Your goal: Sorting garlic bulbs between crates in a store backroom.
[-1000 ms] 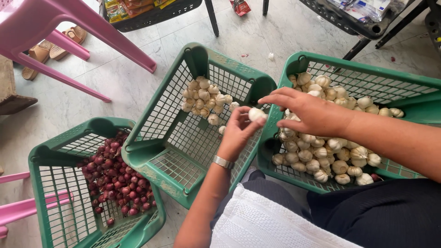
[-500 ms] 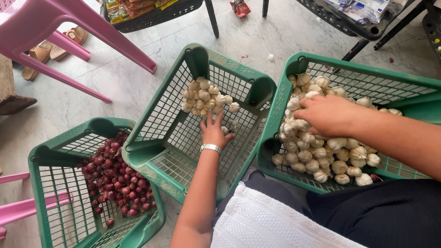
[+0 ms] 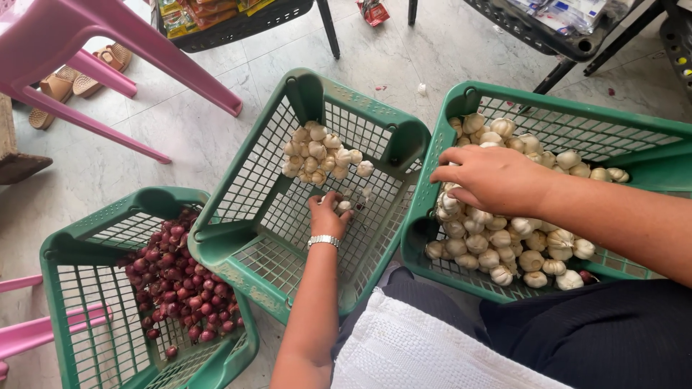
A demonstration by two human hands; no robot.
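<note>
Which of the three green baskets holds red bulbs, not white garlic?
The leftmost basket, nearest the pink chair: it holds small red onions. The middle basket and right basket hold white garlic.

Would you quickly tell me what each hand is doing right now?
Left hand: down in the middle basket, fingers curled; grip cannot be told.
Right hand: palm down on the garlic pile; grip cannot be told.
</note>
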